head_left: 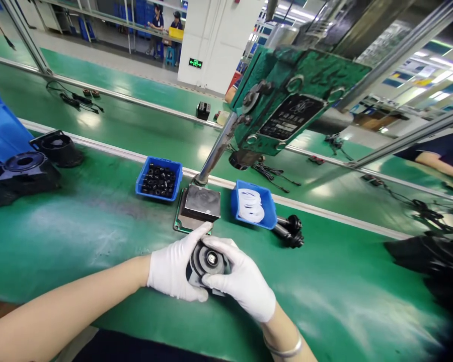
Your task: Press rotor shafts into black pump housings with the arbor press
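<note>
Both of my hands wear white gloves and hold a round black stepped housing [200, 260] with a shiny metal piece at its centre. My left hand [177, 266] wraps round its left side, thumb at the top edge. From the right, my right hand [245, 276] grips it, fingers over the top and thumb across the front face. Just beyond the part is the steel block [203, 202] on the base of a green press [298, 100]. Gloved fingers hide much of the housing's rim.
Behind stand a blue bin [139, 187] of small black sleeves and a blue bin [264, 223] of white rings. Black shafts [292, 231] lie at the right. Black housings [26, 171] and a large blue crate [3, 125] are at the left. A co-worker's arm [443, 163] shows far right.
</note>
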`<state>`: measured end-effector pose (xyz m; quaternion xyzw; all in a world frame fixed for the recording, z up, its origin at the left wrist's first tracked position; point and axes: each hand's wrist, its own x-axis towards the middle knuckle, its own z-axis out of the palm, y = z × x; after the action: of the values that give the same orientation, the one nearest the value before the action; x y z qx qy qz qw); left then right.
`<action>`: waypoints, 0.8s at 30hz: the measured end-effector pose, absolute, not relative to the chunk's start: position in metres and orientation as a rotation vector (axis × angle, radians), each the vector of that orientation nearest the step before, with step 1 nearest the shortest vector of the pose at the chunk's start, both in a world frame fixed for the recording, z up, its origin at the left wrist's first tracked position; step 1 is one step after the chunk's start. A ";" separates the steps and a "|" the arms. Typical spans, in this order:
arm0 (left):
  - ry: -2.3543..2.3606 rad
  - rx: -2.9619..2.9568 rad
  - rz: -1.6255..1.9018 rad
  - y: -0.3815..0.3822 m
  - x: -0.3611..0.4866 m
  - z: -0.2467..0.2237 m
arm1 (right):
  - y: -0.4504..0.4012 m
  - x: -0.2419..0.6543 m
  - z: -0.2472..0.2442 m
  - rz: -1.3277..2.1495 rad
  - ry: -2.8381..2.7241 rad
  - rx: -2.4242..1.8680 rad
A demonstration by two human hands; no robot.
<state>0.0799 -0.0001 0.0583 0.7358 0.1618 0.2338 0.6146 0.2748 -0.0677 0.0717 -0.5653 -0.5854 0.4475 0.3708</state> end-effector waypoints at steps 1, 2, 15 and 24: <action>0.368 1.703 0.547 0.000 0.080 0.058 | -0.066 0.275 0.072 1.152 -1.523 -1.459; 0.366 1.710 0.556 0.000 0.079 0.059 | -0.065 0.276 0.073 1.154 -1.544 -1.468; 0.394 1.768 0.553 0.002 0.076 0.054 | -0.055 0.282 0.078 1.028 -1.856 -1.406; 0.354 1.781 0.706 -0.008 0.088 0.048 | -0.091 0.236 0.058 0.793 -1.342 -1.598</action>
<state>0.0878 -0.0078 0.0481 0.7561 0.1503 0.2997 0.5621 0.2356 -0.0908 0.0579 -0.6431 -0.5401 0.3191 0.4392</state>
